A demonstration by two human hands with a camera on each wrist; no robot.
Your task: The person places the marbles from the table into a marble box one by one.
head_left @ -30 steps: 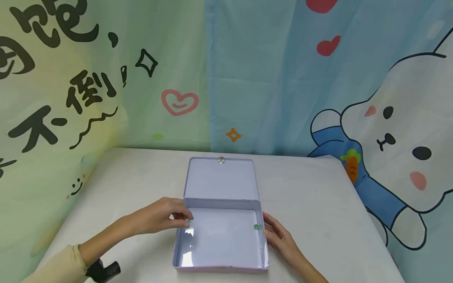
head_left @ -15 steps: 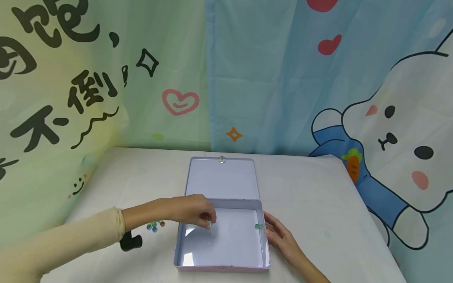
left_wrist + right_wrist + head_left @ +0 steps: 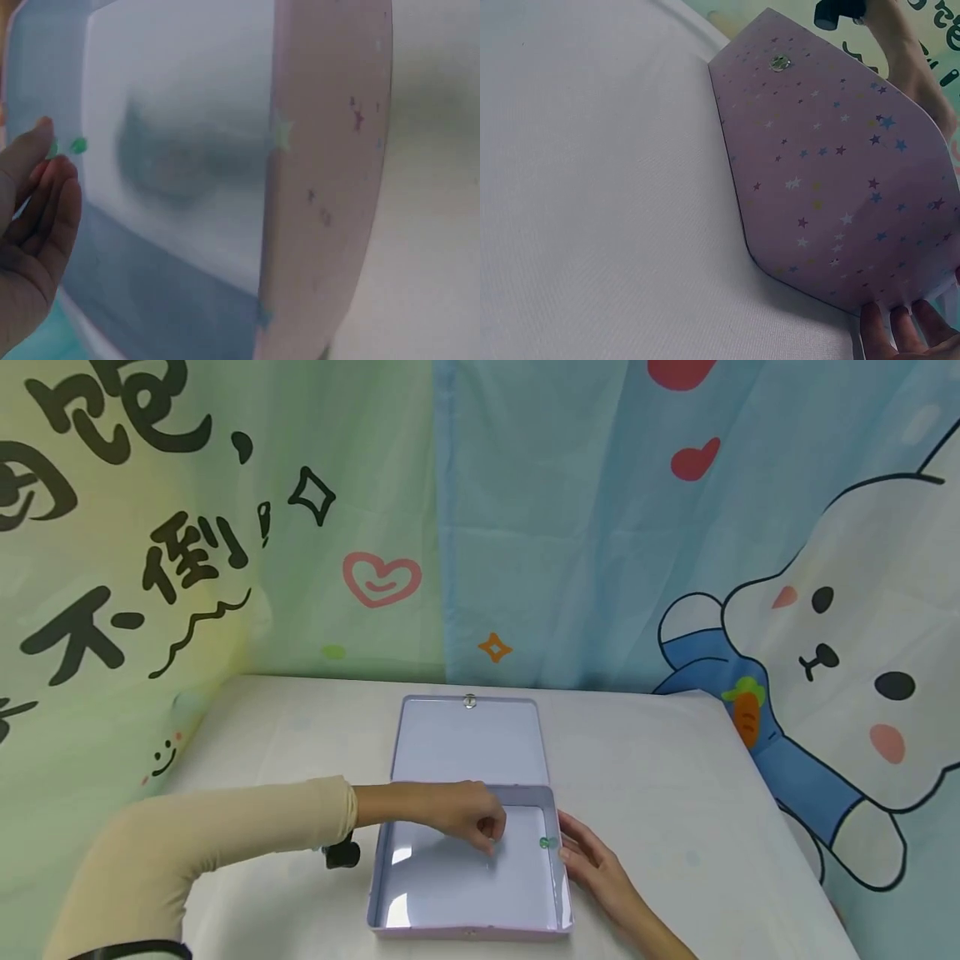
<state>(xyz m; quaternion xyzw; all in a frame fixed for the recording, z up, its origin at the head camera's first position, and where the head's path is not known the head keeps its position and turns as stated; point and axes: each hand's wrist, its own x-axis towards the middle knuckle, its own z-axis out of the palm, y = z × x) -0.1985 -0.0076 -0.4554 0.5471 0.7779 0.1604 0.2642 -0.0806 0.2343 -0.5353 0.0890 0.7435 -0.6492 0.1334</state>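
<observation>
A pale lilac tin box [image 3: 469,932] lies with its lid [image 3: 470,739] folded back behind it. Over the box's inside, my left hand [image 3: 459,812] pinches a green glass marble [image 3: 52,148] between thumb and fingertips. Another green marble [image 3: 544,842] sits inside, at the right wall. My right hand [image 3: 592,862] rests along the outer right side, its fingers [image 3: 906,330] touching the star-printed outer wall in the right wrist view.
A white cloth covers the table [image 3: 660,793]. Behind it hangs a printed curtain [image 3: 570,527] with hearts and a cartoon rabbit. The left wrist carries a black camera [image 3: 342,853], beside the box's left wall.
My left hand has moved right with the marble, from the box's left edge to past its middle. Loose coloured marbles seen left of the box are now hidden by the forearm. My right hand stays put.
</observation>
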